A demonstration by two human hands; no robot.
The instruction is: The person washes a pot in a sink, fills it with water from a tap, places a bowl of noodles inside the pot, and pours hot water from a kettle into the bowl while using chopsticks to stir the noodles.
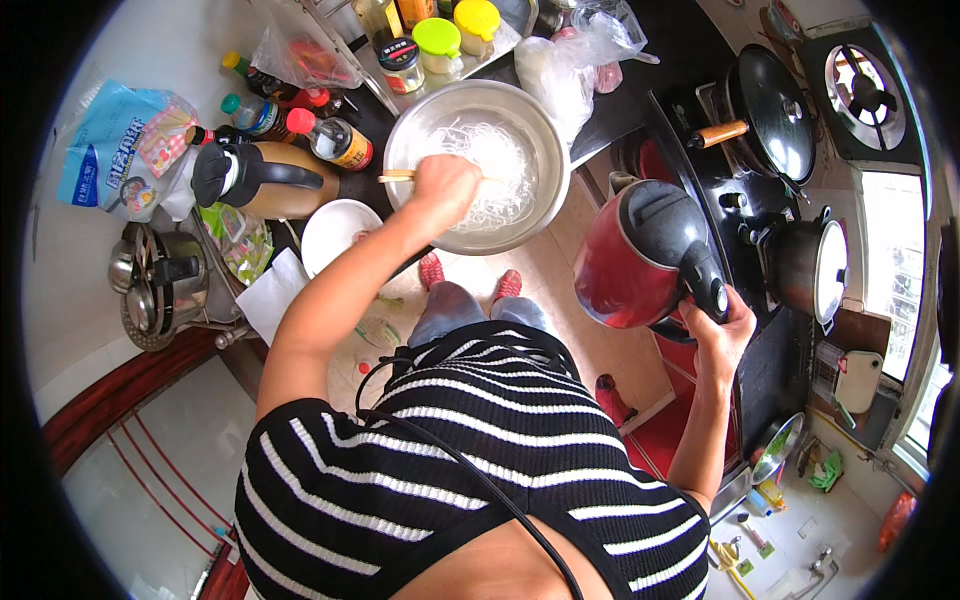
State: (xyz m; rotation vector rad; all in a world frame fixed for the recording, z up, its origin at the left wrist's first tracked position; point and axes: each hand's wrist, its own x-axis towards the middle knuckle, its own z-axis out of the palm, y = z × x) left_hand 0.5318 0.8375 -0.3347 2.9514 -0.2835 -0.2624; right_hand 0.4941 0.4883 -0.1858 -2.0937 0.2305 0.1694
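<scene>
A large steel basin (550, 129) with translucent noodles (499, 161) in it stands on the dark counter. My left hand (448, 187) is closed around wooden chopsticks (396, 176) over the basin, the far ends reaching toward the noodles. At the right, my right hand (716, 322) grips the black handle of a red electric kettle (616, 262), its lid closed and its spout turned toward the upper left. A white bowl (330, 232) sits beside the basin, partly hidden by my left forearm.
Sauce bottles (341, 142) and a tan thermos jug (281, 180) stand left of the basin. Seasoning jars (439, 45) and plastic bags (559, 82) lie beyond it. On the right are a gas stove (694, 157), a lidded wok (772, 112) and a lidded pot (799, 262).
</scene>
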